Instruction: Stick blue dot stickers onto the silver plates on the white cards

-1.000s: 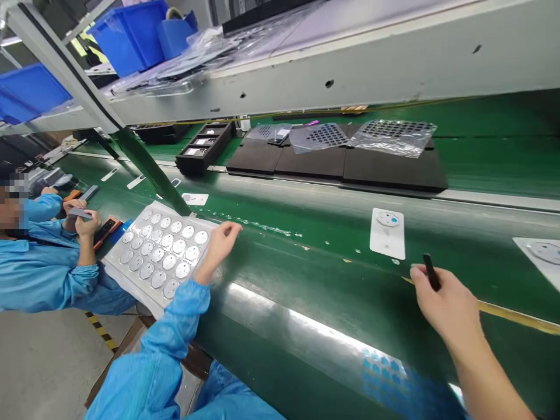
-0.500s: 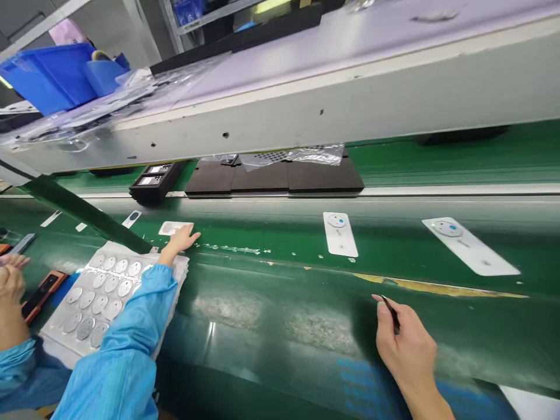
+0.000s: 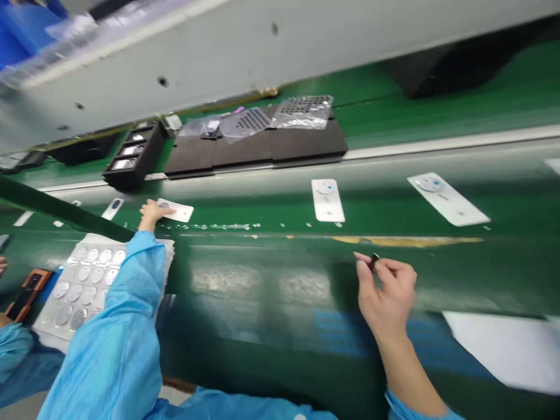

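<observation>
My left hand point(image 3: 151, 213) reaches out over the green conveyor belt, closed on the left end of a white card point(image 3: 181, 212), its thumb lying across the card's face. A dark round spot shows beside that thumb. My right hand point(image 3: 387, 286) hovers above the near part of the belt, thumb and forefinger pinching a small black piece point(image 3: 374, 261) whose exact kind is unclear. Beyond it lie a white card with a round disc and blue dot point(image 3: 328, 201) and a similar slanted card point(image 3: 450, 200). Under my left forearm sits a sheet of round silver discs point(image 3: 90, 274).
A pale shelf beam point(image 3: 219, 55) crosses overhead, and a green post point(image 3: 61, 207) slants down at left. Black foam slabs point(image 3: 249, 153) and a black box point(image 3: 133, 154) stand behind the belt. A co-worker's sleeve point(image 3: 17, 356) shows at far left, near an orange-and-black tool point(image 3: 30, 294).
The camera has tilted down, showing more of the near side. My left hand has moved from the card's right end to its left end. My right hand still pinches the black piece.
</observation>
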